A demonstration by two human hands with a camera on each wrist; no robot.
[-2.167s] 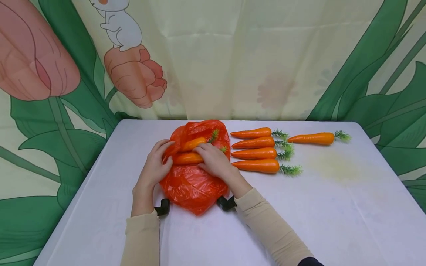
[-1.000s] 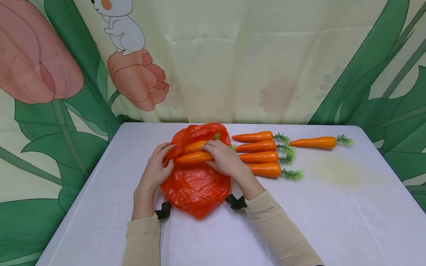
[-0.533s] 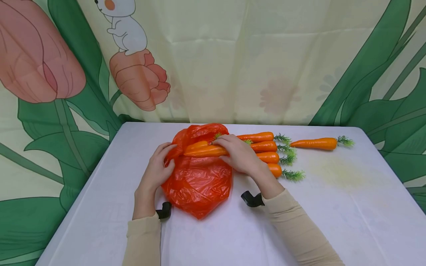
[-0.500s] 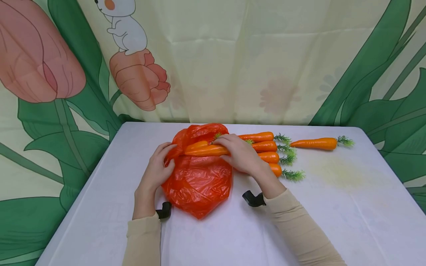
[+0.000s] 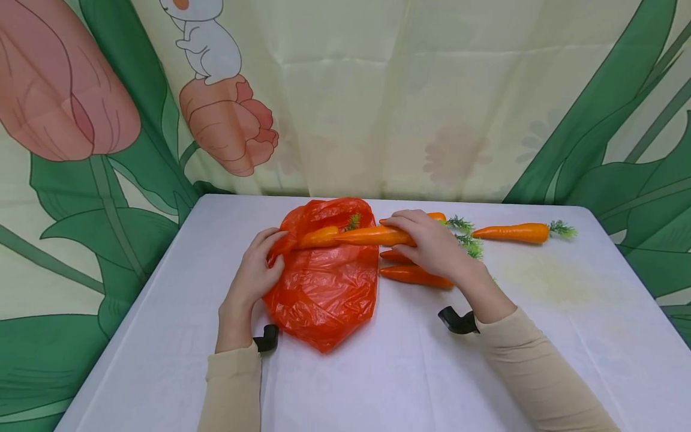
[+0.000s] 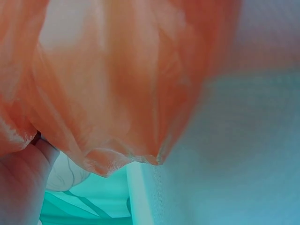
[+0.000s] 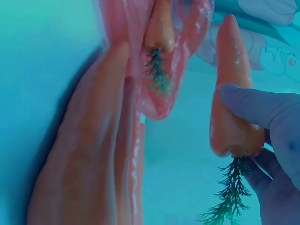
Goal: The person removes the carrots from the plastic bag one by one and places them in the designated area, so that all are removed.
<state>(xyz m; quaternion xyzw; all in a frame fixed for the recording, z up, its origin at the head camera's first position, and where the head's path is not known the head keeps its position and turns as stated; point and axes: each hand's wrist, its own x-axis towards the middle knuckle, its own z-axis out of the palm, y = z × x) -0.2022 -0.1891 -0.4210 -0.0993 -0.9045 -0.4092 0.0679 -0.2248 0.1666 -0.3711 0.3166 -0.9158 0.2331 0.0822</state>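
Note:
In the head view a red plastic bag (image 5: pixel 324 300) lies left of centre on the table, its mouth spread. My left hand (image 5: pixel 252 267) holds the left edge of that mouth between thumb and fingers; the left wrist view is mostly filled by the bag (image 6: pixel 117 84). One carrot (image 5: pixel 317 238) with a green top rests in the bag's mouth. My right hand (image 5: pixel 439 249) grips another carrot (image 5: pixel 372 236) near its thick end, lifted over the row, its tip at the bag. The right wrist view shows the thumb across this held carrot (image 7: pixel 234 112), leafy top hanging free.
Under my right hand lies a row of several carrots, partly hidden, the nearest carrot (image 5: pixel 415 277) showing most. A separate carrot (image 5: pixel 515 233) lies farther right. The white table (image 5: pixel 345 390) ends at a printed curtain (image 5: pixel 345 120) behind.
My right hand has drawn one carrot rightward from the bag's mouth and lifted it over the row. One carrot stays in the bag. My left hand keeps its place on the bag's edge.

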